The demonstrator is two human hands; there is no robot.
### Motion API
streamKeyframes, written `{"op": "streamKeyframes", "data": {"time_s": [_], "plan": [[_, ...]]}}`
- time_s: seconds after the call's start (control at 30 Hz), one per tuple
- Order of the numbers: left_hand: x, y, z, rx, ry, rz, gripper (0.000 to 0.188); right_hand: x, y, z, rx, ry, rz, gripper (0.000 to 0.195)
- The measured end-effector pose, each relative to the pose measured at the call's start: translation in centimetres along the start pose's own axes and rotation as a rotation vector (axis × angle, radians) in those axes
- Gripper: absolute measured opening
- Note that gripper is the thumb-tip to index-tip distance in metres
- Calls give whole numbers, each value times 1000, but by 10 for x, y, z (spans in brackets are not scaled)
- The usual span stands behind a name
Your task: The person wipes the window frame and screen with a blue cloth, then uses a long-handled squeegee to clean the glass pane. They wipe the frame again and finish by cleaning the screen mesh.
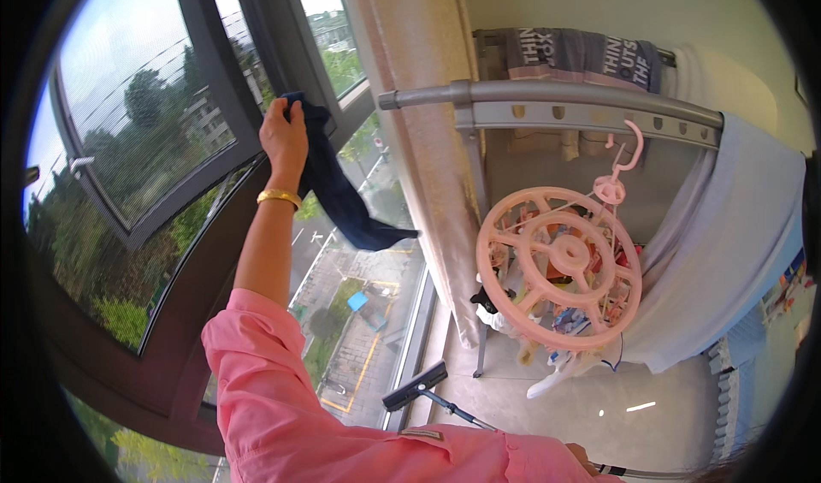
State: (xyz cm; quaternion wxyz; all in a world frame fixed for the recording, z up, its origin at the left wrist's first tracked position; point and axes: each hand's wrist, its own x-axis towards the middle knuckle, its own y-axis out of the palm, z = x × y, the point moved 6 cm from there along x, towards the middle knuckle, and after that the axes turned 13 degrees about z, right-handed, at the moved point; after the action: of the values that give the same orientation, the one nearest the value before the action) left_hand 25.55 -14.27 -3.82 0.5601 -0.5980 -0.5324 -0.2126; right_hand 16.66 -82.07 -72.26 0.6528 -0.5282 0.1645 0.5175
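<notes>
My left hand (pixel 284 138) grips one end of a dark navy cloth (pixel 340 194) against the grey window frame (pixel 269 53). The rest of the cloth hangs down in front of the glass. Mostly hidden by my pink shirt, my right hand (pixel 581 459) shows at the bottom edge, closed around the pole (pixel 632 474) of a window squeegee. Past the shirt, the dark squeegee head (pixel 415 385) rests by the foot of the window.
A screened window sash (pixel 154 117) stands at the left. Beside a beige curtain (pixel 410 130) is a metal drying rack (pixel 590 95), with a round pink clip hanger (pixel 569 255) holding small laundry. A light blue sheet (pixel 725 239) and printed fabric (pixel 577 56) hang there too.
</notes>
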Motion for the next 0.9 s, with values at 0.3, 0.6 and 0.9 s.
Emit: {"op": "streamKeyframes", "data": {"time_s": [0.3, 0.6, 0.9], "plan": [[24, 111, 55, 883, 265, 331, 8, -54, 26, -1, 16, 201, 92, 44], [19, 135, 51, 866, 329, 328, 13, -104, 27, 17, 166, 358, -48, 36], [51, 136, 90, 639, 591, 223, 17, -142, 51, -15, 362, 531, -41, 41]]}}
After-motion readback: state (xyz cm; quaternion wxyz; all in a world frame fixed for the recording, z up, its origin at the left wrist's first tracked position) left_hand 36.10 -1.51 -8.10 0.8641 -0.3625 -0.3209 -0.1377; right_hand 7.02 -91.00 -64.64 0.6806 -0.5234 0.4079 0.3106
